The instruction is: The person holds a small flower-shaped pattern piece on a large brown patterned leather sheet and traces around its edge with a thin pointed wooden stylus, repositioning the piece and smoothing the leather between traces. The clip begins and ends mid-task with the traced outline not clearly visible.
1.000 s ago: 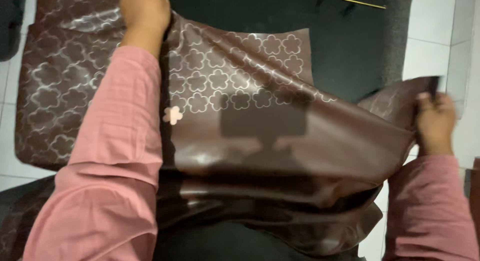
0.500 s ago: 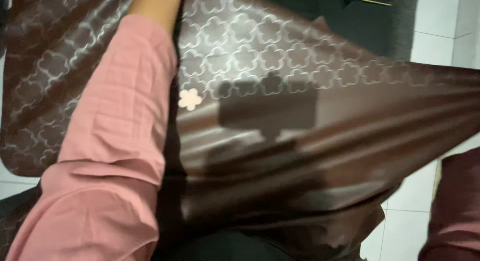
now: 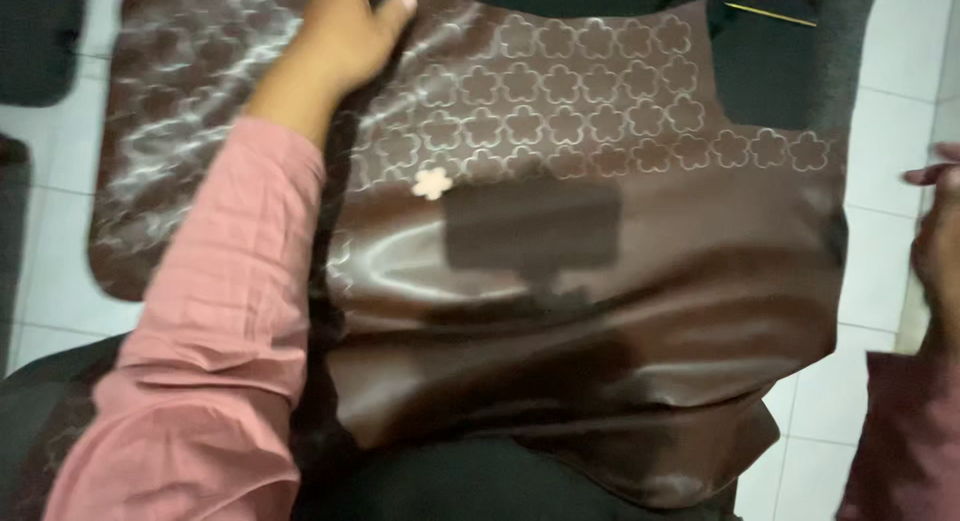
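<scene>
I see a brown sheet point(image 3: 600, 281) spread across the middle of my view, over a white tiled floor point(image 3: 890, 101) and dark mats. It is glossy, with a stamped flower pattern toward 12 o'clock and one pale flower cut-out point(image 3: 432, 183) near its centre. My left hand point(image 3: 345, 31) lies flat and open on the sheet at 11 o'clock, fingers spread, pressing rather than gripping. My right hand point(image 3: 940, 246) is at 3 o'clock, just off the sheet's edge; it is cut by the frame, so I cannot tell how it is set.

I judge the sheet soft and limp: it ripples and folds under its own weight. It looks light, and the shine suggests a slick face, so a flat palm may slide. I would pinch an edge or corner, thumb on top.
</scene>
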Tool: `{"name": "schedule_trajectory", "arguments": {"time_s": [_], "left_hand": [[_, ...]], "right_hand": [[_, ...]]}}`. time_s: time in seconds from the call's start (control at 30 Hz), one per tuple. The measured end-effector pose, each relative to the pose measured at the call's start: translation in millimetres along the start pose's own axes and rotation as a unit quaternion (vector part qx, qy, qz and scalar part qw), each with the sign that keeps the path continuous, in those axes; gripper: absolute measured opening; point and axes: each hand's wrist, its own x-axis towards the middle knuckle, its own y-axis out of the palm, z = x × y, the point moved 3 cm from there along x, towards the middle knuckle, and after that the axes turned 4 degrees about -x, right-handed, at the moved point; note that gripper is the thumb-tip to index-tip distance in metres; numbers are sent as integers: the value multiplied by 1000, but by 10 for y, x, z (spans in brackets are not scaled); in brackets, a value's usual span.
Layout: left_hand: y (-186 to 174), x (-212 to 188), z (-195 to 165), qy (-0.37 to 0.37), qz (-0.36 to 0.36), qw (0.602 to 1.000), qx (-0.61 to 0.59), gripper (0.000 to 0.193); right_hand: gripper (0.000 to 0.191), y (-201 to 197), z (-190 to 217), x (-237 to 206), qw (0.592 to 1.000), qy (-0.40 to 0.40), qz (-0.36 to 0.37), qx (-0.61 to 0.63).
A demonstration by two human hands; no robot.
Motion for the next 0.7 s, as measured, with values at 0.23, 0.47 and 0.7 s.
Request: {"name": "schedule_trajectory", "arguments": {"time_s": [0.23, 0.47, 0.7], "left_hand": [[329, -498, -130, 57, -89, 986, 126, 68], [391, -606, -111, 41, -136, 987, 79, 52], [357, -588, -211, 47, -170, 982, 73, 49]], "right_hand": [[27, -278, 1381, -1858, 982, -173, -58, 44], [27, -124, 1631, -2291, 978, -171, -93, 74], [27, -35, 1675, -2439, 976, -175, -97, 80]]}}
